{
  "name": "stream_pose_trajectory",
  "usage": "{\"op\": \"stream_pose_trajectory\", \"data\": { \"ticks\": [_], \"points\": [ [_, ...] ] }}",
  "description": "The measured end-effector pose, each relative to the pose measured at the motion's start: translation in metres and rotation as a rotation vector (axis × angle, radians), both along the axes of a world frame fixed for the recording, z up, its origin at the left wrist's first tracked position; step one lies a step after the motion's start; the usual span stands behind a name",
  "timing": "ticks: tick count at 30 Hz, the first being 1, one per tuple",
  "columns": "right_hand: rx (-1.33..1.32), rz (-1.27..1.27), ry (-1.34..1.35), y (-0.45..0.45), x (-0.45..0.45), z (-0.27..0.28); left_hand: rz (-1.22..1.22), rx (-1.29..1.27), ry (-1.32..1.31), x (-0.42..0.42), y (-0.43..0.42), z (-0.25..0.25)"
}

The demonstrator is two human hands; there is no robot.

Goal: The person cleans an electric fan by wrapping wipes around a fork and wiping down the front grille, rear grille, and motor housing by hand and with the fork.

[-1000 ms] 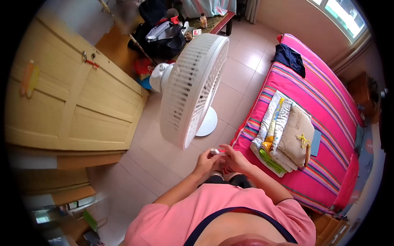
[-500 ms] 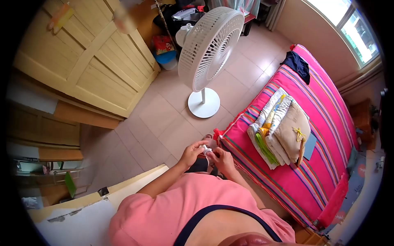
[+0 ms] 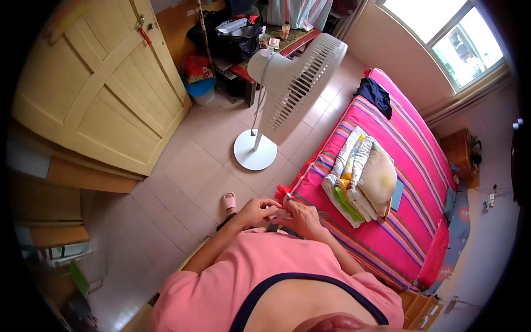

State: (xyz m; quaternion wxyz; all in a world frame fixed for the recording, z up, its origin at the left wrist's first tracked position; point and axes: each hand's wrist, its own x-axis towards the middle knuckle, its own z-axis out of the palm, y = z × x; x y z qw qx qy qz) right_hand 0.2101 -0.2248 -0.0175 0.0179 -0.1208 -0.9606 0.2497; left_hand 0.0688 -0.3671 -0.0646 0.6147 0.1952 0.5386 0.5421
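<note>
Whitish and half covered, a small piece [image 3: 281,213] sits between the fingers of both hands; I can't make out what it is. The right hand [image 3: 304,220] has its fingers closed round it. The left hand [image 3: 256,212] bends its fingers beside it, whether gripping I cannot tell. Just right of the fingers is the bed's [image 3: 412,238] near corner, edged with red fringe [image 3: 282,192]. Ahead of the fingers stands a white fan [image 3: 293,86]. Leftward, tiled floor [image 3: 182,199] gives open room to the yellow door's [image 3: 110,110] bottom edge.
</note>
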Motion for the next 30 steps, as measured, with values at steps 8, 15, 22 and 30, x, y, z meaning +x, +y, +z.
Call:
{"op": "stream_pose_trajectory", "data": {
  "ticks": [8, 15, 22, 30],
  "points": [
    [-0.113, 0.08, 0.203, -0.032, -0.131, 0.032, 0.359, 0.079, 0.022, -0.128, -0.033, 0.052],
    [-0.321, -0.261, 0.439, -0.038, -0.176, 0.044, 0.418, 0.32, -0.031, -0.158, 0.008, 0.094],
    [-0.227, -0.093, 0.556, -0.008, -0.183, 0.079, 0.246, 0.481, 0.428, -0.198, 0.055, 0.139],
    [0.36, -0.475, 0.895, 0.069, -0.178, 0.118, 0.119, 0.806, 1.219, -0.22, 0.164, 0.237]
  ]
}}
